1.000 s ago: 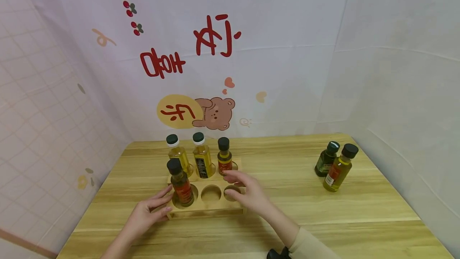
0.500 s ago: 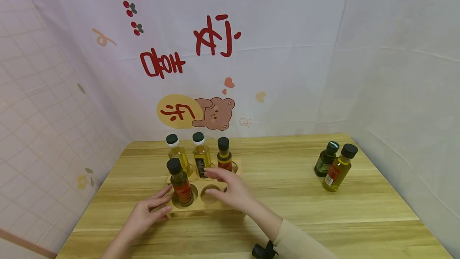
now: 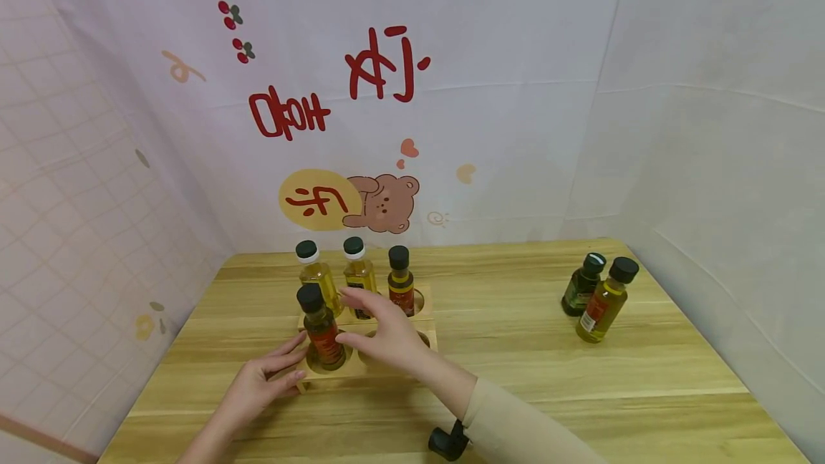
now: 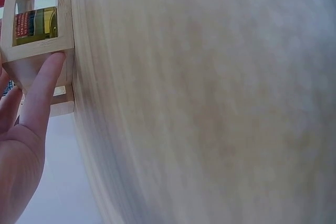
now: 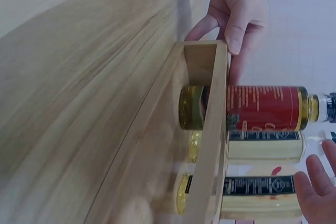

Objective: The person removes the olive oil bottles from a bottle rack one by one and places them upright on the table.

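Observation:
A pale wooden bottle rack [image 3: 430, 330] has two rows of round holes. In its front left hole stands a red-labelled bottle [image 3: 329, 346] with a black cap. My left hand [image 3: 261, 378] touches the rack's left end with extended fingers, one fingertip [image 4: 55, 59] against the end panel in the left wrist view. My right hand [image 3: 389, 331] is beside the red-labelled bottle, fingers spread and nothing held, its thumb tip overlapping the label. In the back row are two oil bottles [image 3: 308, 249] [image 3: 354, 248] with green caps and a smaller black-capped bottle [image 3: 401, 296].
At the table's right side stand a dark green bottle [image 3: 580, 292] and a red-labelled oil bottle [image 3: 602, 312]. White printed cloth [image 3: 515, 127] hangs behind the wooden table [image 3: 548, 392]. A black object [image 3: 447, 442] is by the right sleeve [image 3: 509, 421].
My right hand has moved left over the rack, from its right end to beside the front red-labelled bottle. My left hand has stayed at the rack's left end.

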A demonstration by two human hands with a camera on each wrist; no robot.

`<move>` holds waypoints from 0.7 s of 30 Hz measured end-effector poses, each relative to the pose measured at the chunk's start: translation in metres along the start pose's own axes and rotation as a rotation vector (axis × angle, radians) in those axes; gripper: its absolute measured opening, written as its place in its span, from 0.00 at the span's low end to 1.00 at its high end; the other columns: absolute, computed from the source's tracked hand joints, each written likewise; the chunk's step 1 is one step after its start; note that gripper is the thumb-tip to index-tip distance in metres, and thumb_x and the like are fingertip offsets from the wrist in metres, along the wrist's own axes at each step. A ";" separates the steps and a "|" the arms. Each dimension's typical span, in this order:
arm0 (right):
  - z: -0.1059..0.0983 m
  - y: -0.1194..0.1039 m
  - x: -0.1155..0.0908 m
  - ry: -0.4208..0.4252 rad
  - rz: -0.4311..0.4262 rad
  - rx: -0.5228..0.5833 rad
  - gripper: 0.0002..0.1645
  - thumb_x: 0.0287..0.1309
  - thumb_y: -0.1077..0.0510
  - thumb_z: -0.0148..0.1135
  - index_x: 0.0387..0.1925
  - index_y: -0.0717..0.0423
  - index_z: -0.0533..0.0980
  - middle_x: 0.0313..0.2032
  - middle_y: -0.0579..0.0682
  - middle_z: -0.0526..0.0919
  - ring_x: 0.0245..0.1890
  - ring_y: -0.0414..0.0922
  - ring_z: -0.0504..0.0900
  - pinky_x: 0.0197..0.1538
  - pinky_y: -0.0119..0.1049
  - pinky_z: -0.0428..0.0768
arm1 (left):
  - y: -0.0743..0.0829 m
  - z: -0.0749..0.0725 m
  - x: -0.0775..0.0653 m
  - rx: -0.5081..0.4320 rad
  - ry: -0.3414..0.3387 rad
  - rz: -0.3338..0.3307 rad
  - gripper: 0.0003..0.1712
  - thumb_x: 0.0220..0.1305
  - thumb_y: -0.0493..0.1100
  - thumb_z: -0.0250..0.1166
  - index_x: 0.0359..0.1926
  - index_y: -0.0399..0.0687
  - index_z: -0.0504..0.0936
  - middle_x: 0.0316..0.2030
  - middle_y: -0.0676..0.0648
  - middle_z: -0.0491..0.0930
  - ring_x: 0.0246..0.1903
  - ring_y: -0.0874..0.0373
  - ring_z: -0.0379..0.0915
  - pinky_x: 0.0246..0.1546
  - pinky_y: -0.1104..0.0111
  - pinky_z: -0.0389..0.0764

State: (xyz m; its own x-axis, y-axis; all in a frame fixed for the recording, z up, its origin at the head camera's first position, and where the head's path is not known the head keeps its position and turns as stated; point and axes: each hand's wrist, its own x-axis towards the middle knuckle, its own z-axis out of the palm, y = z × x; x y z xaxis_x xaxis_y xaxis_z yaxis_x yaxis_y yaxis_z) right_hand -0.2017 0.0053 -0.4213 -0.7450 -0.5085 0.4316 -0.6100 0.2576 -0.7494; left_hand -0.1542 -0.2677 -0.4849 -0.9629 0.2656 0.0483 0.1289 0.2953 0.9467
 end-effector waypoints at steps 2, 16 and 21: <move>0.003 -0.002 0.003 0.002 0.002 0.010 0.41 0.59 0.52 0.72 0.71 0.52 0.67 0.60 0.46 0.79 0.61 0.39 0.74 0.62 0.39 0.75 | -0.001 0.000 0.000 0.005 -0.006 0.000 0.28 0.65 0.39 0.68 0.62 0.28 0.75 0.72 0.38 0.58 0.54 0.71 0.71 0.38 0.58 0.86; 0.016 -0.006 0.017 0.029 0.022 0.075 0.40 0.60 0.55 0.71 0.71 0.54 0.66 0.62 0.52 0.77 0.61 0.44 0.75 0.61 0.41 0.76 | -0.004 -0.001 0.002 -0.008 -0.011 -0.005 0.29 0.65 0.39 0.68 0.63 0.28 0.74 0.72 0.37 0.57 0.51 0.70 0.75 0.38 0.58 0.86; 0.022 -0.005 0.023 0.040 0.037 0.095 0.39 0.61 0.54 0.71 0.70 0.53 0.67 0.60 0.51 0.79 0.59 0.47 0.77 0.59 0.46 0.78 | -0.004 -0.001 0.001 -0.013 -0.013 -0.011 0.29 0.65 0.40 0.68 0.63 0.29 0.74 0.72 0.37 0.57 0.53 0.71 0.73 0.39 0.59 0.86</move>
State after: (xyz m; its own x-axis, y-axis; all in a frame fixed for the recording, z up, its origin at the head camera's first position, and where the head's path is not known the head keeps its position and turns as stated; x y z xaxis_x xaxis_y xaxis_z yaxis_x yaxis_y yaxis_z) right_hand -0.2092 -0.0258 -0.4187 -0.7779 -0.4667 0.4209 -0.5548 0.1953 -0.8088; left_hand -0.1563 -0.2694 -0.4880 -0.9609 0.2749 0.0341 0.1157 0.2865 0.9511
